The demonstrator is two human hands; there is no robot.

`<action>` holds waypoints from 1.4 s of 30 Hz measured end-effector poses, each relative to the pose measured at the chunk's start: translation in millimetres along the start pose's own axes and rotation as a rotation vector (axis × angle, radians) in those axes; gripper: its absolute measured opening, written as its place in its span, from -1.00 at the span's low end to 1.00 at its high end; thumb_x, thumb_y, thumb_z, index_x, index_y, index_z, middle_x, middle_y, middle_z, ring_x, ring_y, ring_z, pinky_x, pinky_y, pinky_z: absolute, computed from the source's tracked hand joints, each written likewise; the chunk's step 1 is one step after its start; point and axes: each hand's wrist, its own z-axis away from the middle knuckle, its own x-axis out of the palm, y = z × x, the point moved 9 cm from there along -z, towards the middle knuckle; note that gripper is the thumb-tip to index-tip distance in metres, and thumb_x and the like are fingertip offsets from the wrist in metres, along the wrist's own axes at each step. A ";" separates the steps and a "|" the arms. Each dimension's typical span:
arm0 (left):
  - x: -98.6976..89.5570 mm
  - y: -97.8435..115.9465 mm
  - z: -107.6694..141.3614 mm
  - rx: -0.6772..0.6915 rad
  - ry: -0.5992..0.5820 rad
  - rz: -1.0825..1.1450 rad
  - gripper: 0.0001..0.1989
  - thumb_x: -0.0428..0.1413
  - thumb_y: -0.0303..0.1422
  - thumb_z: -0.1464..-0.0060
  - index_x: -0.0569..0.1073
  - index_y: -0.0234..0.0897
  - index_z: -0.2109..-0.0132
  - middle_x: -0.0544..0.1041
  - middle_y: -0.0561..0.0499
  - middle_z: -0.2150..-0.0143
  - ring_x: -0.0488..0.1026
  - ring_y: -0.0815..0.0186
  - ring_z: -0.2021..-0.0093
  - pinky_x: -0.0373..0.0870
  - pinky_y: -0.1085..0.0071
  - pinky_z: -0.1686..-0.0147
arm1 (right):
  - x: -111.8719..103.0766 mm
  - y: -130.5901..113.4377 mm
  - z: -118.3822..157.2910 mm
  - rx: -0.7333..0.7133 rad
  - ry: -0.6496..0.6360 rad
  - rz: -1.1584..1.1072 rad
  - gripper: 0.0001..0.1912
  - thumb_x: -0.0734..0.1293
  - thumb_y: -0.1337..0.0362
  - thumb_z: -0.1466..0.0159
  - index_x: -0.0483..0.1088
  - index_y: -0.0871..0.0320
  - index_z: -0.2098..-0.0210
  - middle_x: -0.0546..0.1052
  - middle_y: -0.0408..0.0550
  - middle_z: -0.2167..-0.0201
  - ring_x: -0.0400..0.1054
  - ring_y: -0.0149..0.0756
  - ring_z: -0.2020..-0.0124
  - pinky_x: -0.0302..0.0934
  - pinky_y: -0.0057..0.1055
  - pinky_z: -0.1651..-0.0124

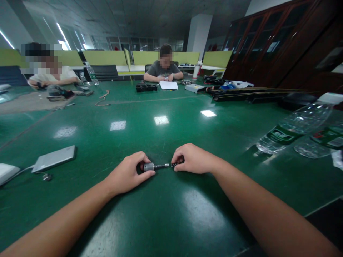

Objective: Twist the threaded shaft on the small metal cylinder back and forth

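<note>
Grey motor-like cylinder [149,167] sits between your left hand's [128,173] thumb and fingers, over the green table [150,135]; your right hand [193,159] pinches a small dark piece [173,165] just beyond its shaft [162,166].

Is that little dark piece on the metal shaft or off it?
Off: a small gap shows between the dark piece in the right hand and the metal shaft.
</note>
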 end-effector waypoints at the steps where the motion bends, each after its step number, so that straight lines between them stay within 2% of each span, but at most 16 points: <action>1: -0.4 0.3 -0.1 -0.001 0.002 0.000 -0.76 0.17 -0.19 -0.12 0.40 -0.27 0.24 0.46 0.02 0.29 0.41 0.28 0.32 0.32 0.38 0.31 | -2.4 -0.1 0.6 -0.005 0.011 0.016 -0.83 0.48 0.31 -0.09 0.61 0.12 0.29 0.57 -0.10 0.35 0.41 -0.34 0.33 0.20 -0.45 0.28; 10: -0.5 0.9 -0.1 -0.005 -0.002 -0.004 -0.77 0.18 -0.19 -0.12 0.40 -0.27 0.23 0.46 0.02 0.30 0.41 0.28 0.33 0.32 0.37 0.31 | -2.7 -1.7 0.3 -0.029 0.032 -0.017 -0.83 0.47 0.29 -0.12 0.61 0.14 0.26 0.57 -0.09 0.35 0.40 -0.35 0.34 0.20 -0.45 0.29; 16: -0.9 0.1 0.5 0.020 0.006 0.005 -0.75 0.23 -0.20 -0.06 0.40 -0.27 0.23 0.47 0.03 0.30 0.41 0.29 0.33 0.32 0.38 0.32 | 4.1 -6.5 -2.9 -0.042 0.102 -0.123 -0.82 0.46 0.32 -0.14 0.59 0.15 0.23 0.58 -0.11 0.38 0.41 -0.39 0.37 0.21 -0.48 0.29; 18: -2.0 1.7 0.9 0.040 0.009 0.022 -0.73 0.24 -0.19 -0.04 0.41 -0.27 0.23 0.47 0.03 0.30 0.41 0.29 0.32 0.33 0.39 0.31 | 7.4 -11.9 -3.5 -0.059 0.116 -0.163 -0.82 0.46 0.34 -0.14 0.58 0.16 0.22 0.58 -0.10 0.37 0.42 -0.39 0.36 0.23 -0.48 0.28; 21: -2.9 4.3 1.5 0.057 0.005 0.049 -0.79 0.18 -0.22 -0.11 0.43 -0.27 0.22 0.48 0.02 0.30 0.42 0.29 0.30 0.34 0.39 0.28 | 10.4 -23.8 -3.3 -0.112 0.136 -0.175 -0.80 0.44 0.34 -0.18 0.56 0.16 0.18 0.59 -0.08 0.34 0.44 -0.38 0.33 0.25 -0.47 0.22; 28: -0.7 5.5 0.0 0.040 -0.021 0.050 -0.81 0.17 -0.25 -0.13 0.48 -0.25 0.17 0.51 0.02 0.29 0.44 0.28 0.29 0.35 0.39 0.27 | 13.2 -37.1 -3.2 -0.163 0.145 -0.072 -0.83 0.38 0.33 -0.24 0.57 0.13 0.17 0.59 -0.06 0.32 0.43 -0.36 0.31 0.21 -0.44 0.21; 32: 0.2 8.2 -1.1 0.050 -0.027 0.035 -0.81 0.18 -0.27 -0.11 0.50 -0.24 0.15 0.51 0.01 0.28 0.44 0.28 0.29 0.34 0.39 0.27 | 14.7 -38.4 -3.8 -0.198 0.148 -0.064 -0.81 0.42 0.34 -0.20 0.57 0.15 0.17 0.59 -0.05 0.30 0.41 -0.33 0.26 0.20 -0.43 0.18; 42: 0.5 10.9 -0.9 0.034 -0.018 0.010 -0.83 0.16 -0.25 -0.12 0.46 -0.27 0.22 0.48 0.01 0.30 0.42 0.28 0.31 0.32 0.39 0.31 | 19.2 -42.3 -7.2 -0.247 0.192 0.001 -0.86 0.41 0.37 -0.18 0.56 0.17 0.25 0.56 -0.08 0.37 0.37 -0.32 0.29 0.17 -0.42 0.19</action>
